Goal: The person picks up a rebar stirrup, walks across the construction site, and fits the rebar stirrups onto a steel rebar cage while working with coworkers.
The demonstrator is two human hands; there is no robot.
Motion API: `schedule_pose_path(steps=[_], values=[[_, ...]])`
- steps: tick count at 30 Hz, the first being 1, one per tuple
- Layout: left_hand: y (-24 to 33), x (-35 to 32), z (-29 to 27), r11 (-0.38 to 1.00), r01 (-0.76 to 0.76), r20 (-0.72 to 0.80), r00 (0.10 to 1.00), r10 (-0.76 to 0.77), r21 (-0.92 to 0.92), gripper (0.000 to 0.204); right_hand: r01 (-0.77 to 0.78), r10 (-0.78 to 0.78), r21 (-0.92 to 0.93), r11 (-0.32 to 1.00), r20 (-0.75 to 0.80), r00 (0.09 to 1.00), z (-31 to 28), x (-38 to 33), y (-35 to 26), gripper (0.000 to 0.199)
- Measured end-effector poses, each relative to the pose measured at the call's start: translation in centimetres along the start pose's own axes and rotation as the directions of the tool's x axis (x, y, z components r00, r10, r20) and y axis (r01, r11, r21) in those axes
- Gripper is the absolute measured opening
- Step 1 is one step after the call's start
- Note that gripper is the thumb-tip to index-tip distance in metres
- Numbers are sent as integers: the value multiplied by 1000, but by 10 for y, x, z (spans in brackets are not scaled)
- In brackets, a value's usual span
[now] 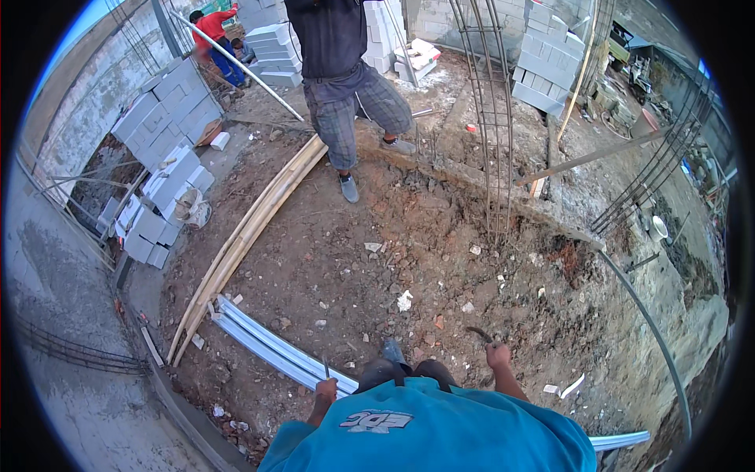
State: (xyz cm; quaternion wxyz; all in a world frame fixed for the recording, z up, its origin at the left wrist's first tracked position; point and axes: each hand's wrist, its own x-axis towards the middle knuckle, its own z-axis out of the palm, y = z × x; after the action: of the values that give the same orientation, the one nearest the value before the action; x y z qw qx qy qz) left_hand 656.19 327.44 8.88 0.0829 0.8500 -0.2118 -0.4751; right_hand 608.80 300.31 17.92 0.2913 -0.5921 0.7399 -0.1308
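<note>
Out leftward from the left hand (325, 388), bamboo poles (250, 240) curve away; next, silver metal strips (267, 347) slant from far left to near right, close by that hand, which grips a thin tool (326, 368). Farther from them, the right hand (498, 355) is closed round a dark curved tool (479, 333).

The teal shirt (464, 436) is cut off by the lower edge and hides much of the wearer's legs and part of the silvery metal channels (267, 344). The thin tool (326, 368) in the left hand (325, 388) and the curved dark tool (479, 333) in the right hand (497, 356) are too small to identify. The top edge cuts off the head of a person in plaid shorts (336, 118). A low figure (243, 52) far back is indistinct.
</note>
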Motion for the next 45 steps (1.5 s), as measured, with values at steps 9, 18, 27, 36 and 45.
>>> schedule_pose_path(steps=[9,18,27,36,45], values=[[257,129,-176,951,-125,-325,945,29,-281,40,-139,147,83,987,-103,984,34,89,-81,28],[173,275,-120,911,33,-140,990,27,411,42,-158,168,127,979,-71,983,101,266,-192,28],[246,311,-172,811,-198,-21,968,250,550,41,-199,241,196,960,-227,944,116,462,-309,27],[319,304,-232,735,-293,60,943,327,612,37,145,-182,156,977,253,950,146,430,-414,24],[470,279,-254,995,-76,-12,997,76,-62,28,-373,376,-61,926,246,894,187,416,-297,35]])
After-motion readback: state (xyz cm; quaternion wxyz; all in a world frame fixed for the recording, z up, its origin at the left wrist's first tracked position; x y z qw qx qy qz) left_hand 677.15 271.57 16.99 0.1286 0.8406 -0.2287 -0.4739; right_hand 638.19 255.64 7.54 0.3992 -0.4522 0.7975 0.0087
